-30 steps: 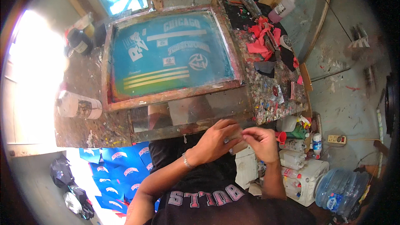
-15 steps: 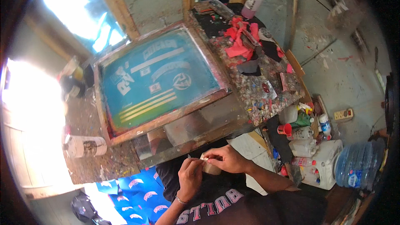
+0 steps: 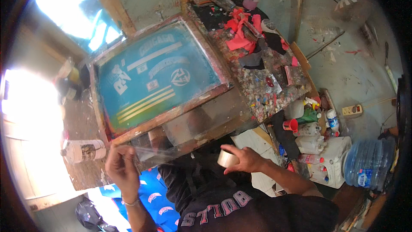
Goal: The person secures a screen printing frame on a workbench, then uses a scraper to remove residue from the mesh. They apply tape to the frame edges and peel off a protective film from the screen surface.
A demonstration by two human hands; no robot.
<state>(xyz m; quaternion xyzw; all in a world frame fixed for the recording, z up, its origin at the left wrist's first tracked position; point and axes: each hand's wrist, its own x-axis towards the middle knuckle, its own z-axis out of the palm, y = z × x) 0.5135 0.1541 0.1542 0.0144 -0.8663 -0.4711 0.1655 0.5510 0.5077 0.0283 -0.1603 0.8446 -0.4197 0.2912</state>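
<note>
A roll of packing tape point(image 3: 227, 159) sits in my right hand point(image 3: 248, 160), whose fingers and thumb grip it by its edges. From the roll, a clear strip of tape point(image 3: 155, 152) stretches leftward across the table's front edge. My left hand point(image 3: 122, 167) is raised and pinches the free end of that strip. Just beyond lies a wooden-framed printing screen point(image 3: 201, 94) with blue-green mesh, pale lettering and three yellow stripes. My left hand is close to its near left corner.
A white bottle point(image 3: 86, 151) lies left of the screen. Red cloth scraps point(image 3: 240, 38) litter the paint-crusted table point(image 3: 266, 92) at the right. Jugs and a large blue water bottle point(image 3: 370, 163) stand low at right. Blue printed fabric point(image 3: 154, 193) is below my left arm.
My hands were together at the roll and have moved apart. The left went far left, drawing out a strip of tape; the right moved slightly right with the roll.
</note>
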